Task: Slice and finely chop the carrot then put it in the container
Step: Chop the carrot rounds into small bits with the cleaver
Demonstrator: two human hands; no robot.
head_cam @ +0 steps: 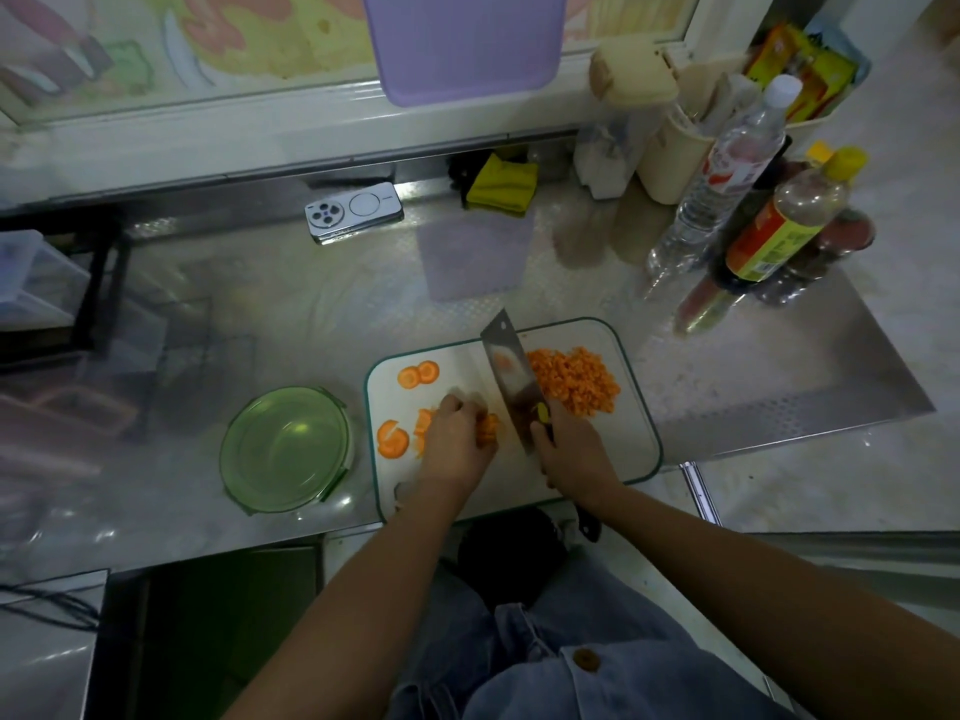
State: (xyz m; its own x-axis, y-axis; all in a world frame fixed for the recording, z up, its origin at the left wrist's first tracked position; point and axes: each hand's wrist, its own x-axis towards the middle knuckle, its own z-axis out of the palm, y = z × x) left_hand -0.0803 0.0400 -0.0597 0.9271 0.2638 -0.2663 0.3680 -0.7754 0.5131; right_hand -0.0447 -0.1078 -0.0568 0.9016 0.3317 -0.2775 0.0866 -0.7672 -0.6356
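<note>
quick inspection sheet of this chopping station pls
surface: steel counter, white cutting board at its front edge
job's things: chopped carrot right of the cleaver; carrot slices left; green container beside the board, no carrot seen inside
clutter: phone, yellow cloth, bottles at the back
hands: left hand holds carrot pieces; right hand grips the cleaver handle
cables: dark cables, lower left
surroundings: purple board at the window
</note>
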